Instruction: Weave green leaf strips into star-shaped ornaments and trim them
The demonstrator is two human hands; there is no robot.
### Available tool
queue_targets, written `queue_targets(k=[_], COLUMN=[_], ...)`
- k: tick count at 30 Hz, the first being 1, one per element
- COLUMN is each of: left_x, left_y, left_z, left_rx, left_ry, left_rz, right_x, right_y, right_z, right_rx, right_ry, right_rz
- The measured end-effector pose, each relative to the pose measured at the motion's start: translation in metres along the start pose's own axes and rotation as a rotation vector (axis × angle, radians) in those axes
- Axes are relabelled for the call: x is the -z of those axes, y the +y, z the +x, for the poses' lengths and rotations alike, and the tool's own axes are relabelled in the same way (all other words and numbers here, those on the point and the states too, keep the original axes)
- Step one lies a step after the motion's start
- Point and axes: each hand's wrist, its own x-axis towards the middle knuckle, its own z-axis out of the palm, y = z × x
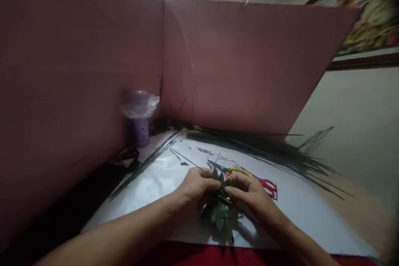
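Just on the near side of the scissors [241,171], we held a green leafy piece [220,216]. Our left hand [198,183] pinched its upper part between thumb and fingers; our right hand [247,190] bent its fingertips in beside it, though we could not tell whether they gripped. Beyond the scissors lay dark strands [249,143]; well to their left stood a purple container [142,133].

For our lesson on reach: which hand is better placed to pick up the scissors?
Probably the right hand: the red scissors handles lie just beyond it, while the left hand is farther off. Both hands are at the green leaves, though.
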Motion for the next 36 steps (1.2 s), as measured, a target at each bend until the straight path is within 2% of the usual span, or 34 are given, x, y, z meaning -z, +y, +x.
queue_targets(k=[7, 12, 17, 22, 26, 31, 36], left_x=[-0.0003, 0.0001, -0.0002, -0.0001, 0.0005, 0.0008, -0.0021], left_y=[0.0011, -0.0003, -0.0018, -0.0031, -0.0009, 0.0011, 0.0040], left_z=[-0.0069, -0.0064, -0.0052, -0.0057, -0.0072, -0.0063, -0.0077], left_rx=[0.020, 0.001, -0.018, -0.014, -0.013, -0.014, -0.011], left_ry=[0.013, -0.079, -0.038, -0.023, 0.017, -0.010, -0.031], left_rz=[-0.047, -0.048, -0.025, -0.064, -0.013, -0.010, -0.040], right_x=[0.0007, 0.0022, 0.0031, 0.0032, 0.0024, 0.0012, 0.0038], right_y=[0.0042, 0.0055, 0.0049, 0.0023, 0.0029, 0.0045, 0.0029], right_z=[-0.0029, -0.0011, -0.0016, -0.0022, -0.0021, -0.0023, -0.0023], right_rx=[-0.009, 0.006, -0.011, -0.015, -0.029, -0.027, -0.030], right_ry=[-0.005, -0.008, -0.022, 0.023, 0.027, 0.039, 0.022], right_rz=[0.050, 0.061, 0.076, 0.040, 0.080, 0.109, 0.004])
